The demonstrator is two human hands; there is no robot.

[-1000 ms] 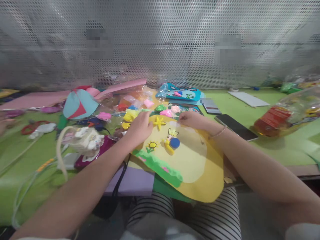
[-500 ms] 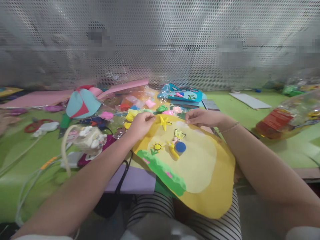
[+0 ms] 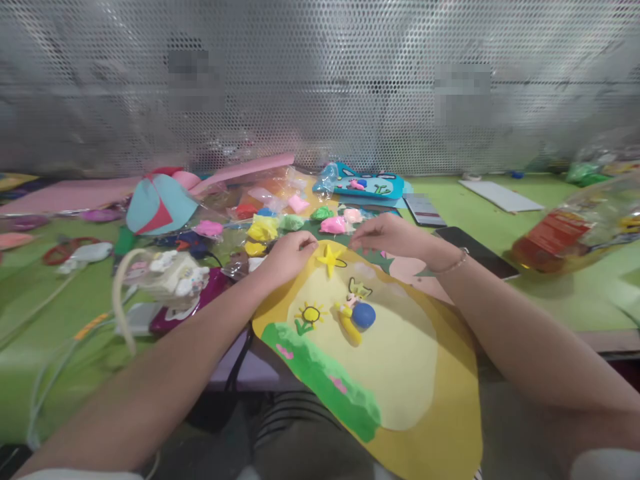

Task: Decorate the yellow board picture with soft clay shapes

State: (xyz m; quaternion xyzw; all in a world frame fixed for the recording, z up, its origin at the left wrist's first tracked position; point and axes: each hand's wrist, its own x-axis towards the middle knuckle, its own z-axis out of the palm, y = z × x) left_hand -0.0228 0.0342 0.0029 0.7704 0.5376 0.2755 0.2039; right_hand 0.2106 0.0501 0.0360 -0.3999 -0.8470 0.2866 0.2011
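Observation:
A yellow paper picture [image 3: 410, 373] with a paler middle slants from the table edge down over my lap. Raised clay shapes sit on it: a yellow star [image 3: 330, 260], a sunflower [image 3: 311, 315], a snail-like figure with a blue ball [image 3: 364, 315] and a green strip [image 3: 325, 383] with pink bits. My left hand [image 3: 293, 257] is closed on its upper left edge beside the star. Curled at the top edge, right of the star, my right hand [image 3: 385, 237] has its fingertips on the paper; the grip is partly hidden.
Behind the picture lie clay lumps, including a yellow one [image 3: 263, 229] and a pink one [image 3: 333, 225]. A blue clay-decorated piece [image 3: 370, 185] is farther back. Right stand a black phone [image 3: 477, 252] and a bottle [image 3: 560, 233]; left, a white cable-wrapped charger [image 3: 175, 280]. A perforated metal panel [image 3: 320, 87] rises behind.
The picture has come lower and closer, and its lower end hangs farther down. My right hand has shifted left along the top edge, and the black phone beside it shows more.

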